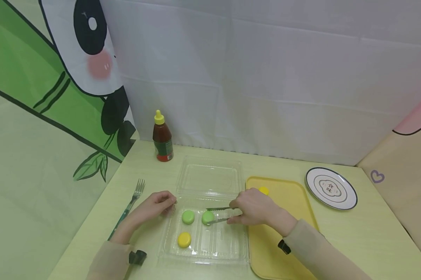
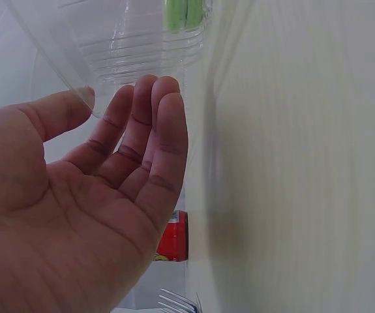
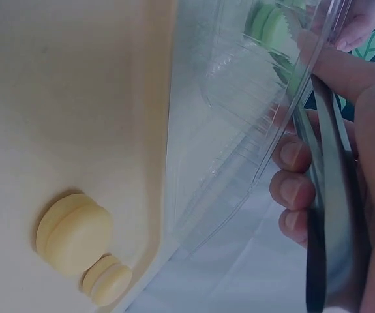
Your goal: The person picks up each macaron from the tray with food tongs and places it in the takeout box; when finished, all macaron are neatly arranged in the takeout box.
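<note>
My right hand (image 1: 254, 208) grips metal tongs (image 3: 337, 195) over the clear plastic box (image 1: 227, 249). The tongs' tips lie on either side of a green macaron (image 1: 207, 217); whether they squeeze it I cannot tell. Left of it in the box sit another green macaron (image 1: 188, 217) and a yellow macaron (image 1: 184, 239). At the box's left rim is my left hand (image 1: 158, 206), its thumb and bent fingers holding the edge in the left wrist view. Two yellow macarons (image 3: 76, 235) lie on the yellow tray (image 1: 283, 249), as the right wrist view shows.
The box's open lid (image 1: 210, 177) lies flat behind it. A fork (image 1: 131, 202) lies to the left, partly under my left forearm. A red sauce bottle (image 1: 163, 138) stands at the back left. At the right is a white plate (image 1: 331, 188), beyond the tray.
</note>
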Demonstrator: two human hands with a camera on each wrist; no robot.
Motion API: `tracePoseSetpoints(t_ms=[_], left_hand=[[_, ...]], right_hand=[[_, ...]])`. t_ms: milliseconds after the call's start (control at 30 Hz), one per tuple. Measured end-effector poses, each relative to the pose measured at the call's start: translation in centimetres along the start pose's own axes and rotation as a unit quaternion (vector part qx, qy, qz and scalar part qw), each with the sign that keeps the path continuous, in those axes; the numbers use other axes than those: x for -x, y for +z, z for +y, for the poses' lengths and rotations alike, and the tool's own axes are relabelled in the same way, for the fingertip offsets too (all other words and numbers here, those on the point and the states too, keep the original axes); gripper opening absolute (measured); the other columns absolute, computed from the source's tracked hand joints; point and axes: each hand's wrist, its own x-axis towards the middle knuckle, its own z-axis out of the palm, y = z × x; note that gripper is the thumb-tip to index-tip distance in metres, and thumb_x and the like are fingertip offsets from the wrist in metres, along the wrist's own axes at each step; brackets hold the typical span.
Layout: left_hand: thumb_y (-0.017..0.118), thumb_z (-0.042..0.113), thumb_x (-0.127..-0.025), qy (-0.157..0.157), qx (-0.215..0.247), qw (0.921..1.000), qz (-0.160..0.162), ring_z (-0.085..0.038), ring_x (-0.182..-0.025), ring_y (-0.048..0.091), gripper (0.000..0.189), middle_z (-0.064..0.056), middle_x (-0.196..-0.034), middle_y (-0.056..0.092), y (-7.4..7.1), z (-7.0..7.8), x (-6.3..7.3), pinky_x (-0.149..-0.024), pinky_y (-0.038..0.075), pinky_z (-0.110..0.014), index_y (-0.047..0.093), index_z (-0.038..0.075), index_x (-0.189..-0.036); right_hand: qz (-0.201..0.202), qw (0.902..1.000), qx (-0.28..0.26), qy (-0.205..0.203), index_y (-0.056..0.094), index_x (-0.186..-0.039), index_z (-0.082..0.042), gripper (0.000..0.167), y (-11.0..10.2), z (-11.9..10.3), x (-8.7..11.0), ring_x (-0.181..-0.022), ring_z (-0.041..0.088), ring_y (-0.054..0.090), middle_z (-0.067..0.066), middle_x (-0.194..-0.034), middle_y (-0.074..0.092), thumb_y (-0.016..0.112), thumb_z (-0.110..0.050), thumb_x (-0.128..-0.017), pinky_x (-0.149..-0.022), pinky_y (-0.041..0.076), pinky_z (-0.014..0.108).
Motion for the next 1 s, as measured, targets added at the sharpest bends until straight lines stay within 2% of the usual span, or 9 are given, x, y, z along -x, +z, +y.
tracePoseSetpoints(t_ms=[467, 800, 1000], left_hand=[[0.052, 0.021, -0.105, -0.002, 0.001, 1.0, -0.001, -0.021, -0.079, 0.053, 0.027, -0.006, -0.084, 0.058, 0.0, 0.0, 0.0, -0.07, 0.046, -0.031, 0.062, -0.004, -0.103], [0.052, 0.021, -0.105, -0.004, -0.005, 1.0, -0.002, -0.021, -0.081, 0.054, 0.027, -0.006, -0.085, 0.059, 0.1, 0.2, 0.0, -0.071, 0.046, -0.032, 0.062, -0.003, -0.105], [0.052, 0.02, -0.105, -0.001, -0.003, 1.0, -0.002, -0.021, -0.08, 0.054, 0.026, -0.006, -0.085, 0.059, 0.1, 0.1, 0.0, -0.071, 0.047, -0.031, 0.062, -0.004, -0.104]], right_hand=[[0.0, 1.0, 0.0, 0.001, 0.061, -0.069, -0.014, 0.044, -0.3, -0.1, 0.1, -0.052, 0.002, 0.023, -0.013, -0.056, 0.026, 0.074, -0.053, -0.085, -0.048, 0.02, 0.021], [-0.006, 0.9999, -0.007, 0.014, 0.065, -0.074, -0.016, 0.038, -1.0, -0.3, 0.5, -0.051, 0.001, 0.031, -0.015, -0.057, 0.04, 0.074, -0.051, -0.085, -0.048, 0.029, 0.021], [-0.001, 0.9998, -0.007, 0.017, 0.06, -0.07, -0.017, 0.039, -1.6, 0.0, 1.0, -0.052, 0.001, 0.026, -0.015, -0.057, 0.032, 0.074, -0.05, -0.086, -0.049, 0.027, 0.022]])
